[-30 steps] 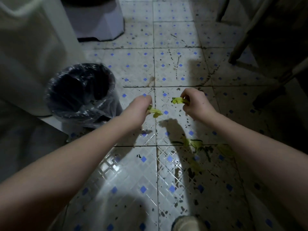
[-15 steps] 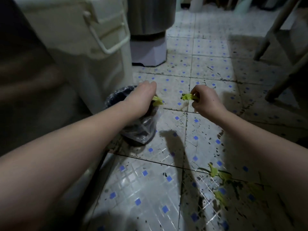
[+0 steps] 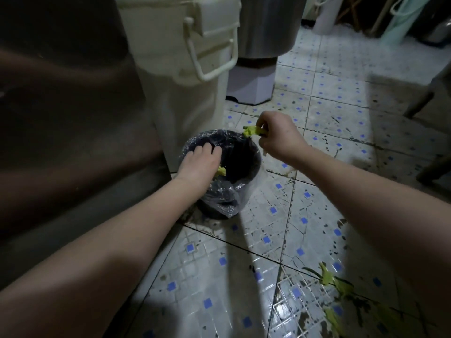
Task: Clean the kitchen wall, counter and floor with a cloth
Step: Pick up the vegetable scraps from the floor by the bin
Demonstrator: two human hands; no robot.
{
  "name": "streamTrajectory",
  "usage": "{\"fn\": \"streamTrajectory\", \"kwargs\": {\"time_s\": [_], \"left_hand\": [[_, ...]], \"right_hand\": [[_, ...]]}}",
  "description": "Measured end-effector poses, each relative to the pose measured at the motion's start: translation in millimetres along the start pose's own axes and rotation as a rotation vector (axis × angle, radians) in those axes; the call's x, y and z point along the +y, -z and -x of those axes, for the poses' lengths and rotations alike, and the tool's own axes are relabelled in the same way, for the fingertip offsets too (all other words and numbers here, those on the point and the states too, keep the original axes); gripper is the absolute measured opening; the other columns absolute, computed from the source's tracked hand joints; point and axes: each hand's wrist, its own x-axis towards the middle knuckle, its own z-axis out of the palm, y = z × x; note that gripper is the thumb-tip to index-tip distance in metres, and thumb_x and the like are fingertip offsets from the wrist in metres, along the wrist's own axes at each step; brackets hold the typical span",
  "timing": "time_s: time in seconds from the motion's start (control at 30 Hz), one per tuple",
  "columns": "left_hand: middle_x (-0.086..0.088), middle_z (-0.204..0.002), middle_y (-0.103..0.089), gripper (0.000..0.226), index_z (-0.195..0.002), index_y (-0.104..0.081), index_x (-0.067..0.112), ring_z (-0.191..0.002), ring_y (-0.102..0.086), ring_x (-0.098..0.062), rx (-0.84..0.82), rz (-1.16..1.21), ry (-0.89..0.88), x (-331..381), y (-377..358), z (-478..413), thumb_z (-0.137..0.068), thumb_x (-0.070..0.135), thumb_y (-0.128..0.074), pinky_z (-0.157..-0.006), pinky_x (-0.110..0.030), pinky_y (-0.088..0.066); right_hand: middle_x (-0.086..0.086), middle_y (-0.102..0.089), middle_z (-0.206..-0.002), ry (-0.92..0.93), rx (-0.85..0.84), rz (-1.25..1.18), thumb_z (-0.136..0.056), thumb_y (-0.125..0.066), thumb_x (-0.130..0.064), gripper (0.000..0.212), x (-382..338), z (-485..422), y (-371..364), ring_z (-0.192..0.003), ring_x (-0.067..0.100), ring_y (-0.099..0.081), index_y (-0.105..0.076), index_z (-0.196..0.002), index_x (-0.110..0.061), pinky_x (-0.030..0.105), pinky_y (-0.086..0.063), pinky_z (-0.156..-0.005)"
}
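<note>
Cleaning's barely begun, I'd say: no cloth anywhere in shot, this is just the rubbish pick-up stage. Left of centre, beside the cream tub (image 3: 190, 69), the left hand (image 3: 202, 162) reaches over the lined bin (image 3: 219, 206), fingers stretched out, a green scrap (image 3: 221, 171) poking out at the thumb side. Can't tell if it's pinched or dropping. Just right of that, the right hand (image 3: 275, 135) hovers at the bin's far rim, wrist bent, fingertips pinching another green bit (image 3: 252, 131). The tiled floor (image 3: 329, 98) fills the right half, grimy, with more leafy scraps (image 3: 334, 281) at lower right, so the wiping is all left to do.
</note>
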Motion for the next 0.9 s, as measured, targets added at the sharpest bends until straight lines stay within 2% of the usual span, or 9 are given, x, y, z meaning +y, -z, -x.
{"fn": "streamTrajectory", "kwargs": {"time_s": [0.27, 0.5, 0.7, 0.83, 0.9], "left_hand": [[-0.011, -0.122, -0.045, 0.071, -0.127, -0.034, 0.010, -0.112, -0.046, -0.030, -0.045, -0.038, 0.022, -9.0, -11.8, 3.5, -0.066, -0.005, -0.068, -0.087, -0.037, -0.039], [-0.011, -0.122, -0.043, 0.076, -0.127, -0.035, 0.011, -0.112, -0.046, -0.029, -0.075, -0.043, 0.042, -16.4, -14.2, 8.5, -0.063, -0.010, -0.068, -0.086, -0.036, -0.039], [-0.011, -0.116, -0.046, 0.046, -0.113, -0.041, 0.010, -0.107, -0.047, -0.030, -0.016, 0.057, 0.100, -19.4, -11.1, 7.9, -0.077, -0.008, -0.063, -0.082, -0.035, -0.040], [-0.011, -0.114, -0.048, 0.048, -0.114, -0.042, 0.011, -0.108, -0.049, -0.030, -0.002, 0.060, 0.095, -19.5, -9.2, 4.6, -0.076, -0.009, -0.062, -0.082, -0.036, -0.040], [-0.009, -0.116, -0.049, 0.044, -0.117, -0.041, 0.012, -0.109, -0.049, -0.029, 0.001, 0.020, 0.092, -20.1, -10.6, 4.2, -0.081, -0.001, -0.064, -0.082, -0.036, -0.040]], "right_hand": [[0.007, -0.049, -0.093, -0.008, -0.160, -0.021, -0.073, -0.051, 0.010, 0.023, -5.0, 11.9, -48.7, -0.082, 0.020, -0.044, -0.055, -0.090, -0.005, 0.030, -0.035, -0.066], [0.011, -0.052, -0.099, -0.031, -0.136, -0.038, -0.075, -0.046, 0.013, 0.025, -4.7, 6.4, -60.1, -0.083, 0.022, -0.046, -0.052, -0.085, -0.010, 0.033, -0.042, -0.068], [0.015, -0.056, -0.108, 0.009, -0.136, -0.006, -0.083, -0.050, 0.004, 0.019, -12.0, 2.6, -70.7, -0.099, 0.031, -0.052, -0.059, -0.097, -0.005, 0.038, -0.045, -0.084], [0.015, -0.054, -0.116, 0.020, -0.149, 0.020, -0.084, -0.059, -0.005, 0.024, -13.1, 4.3, -69.6, -0.105, 0.031, -0.052, -0.059, -0.107, -0.007, 0.044, -0.046, -0.090], [0.014, -0.053, -0.119, 0.047, -0.157, 0.066, -0.085, -0.057, -0.007, 0.028, -11.3, 7.4, -66.3, -0.107, 0.032, -0.052, -0.058, -0.113, -0.007, 0.045, -0.047, -0.089]]}}
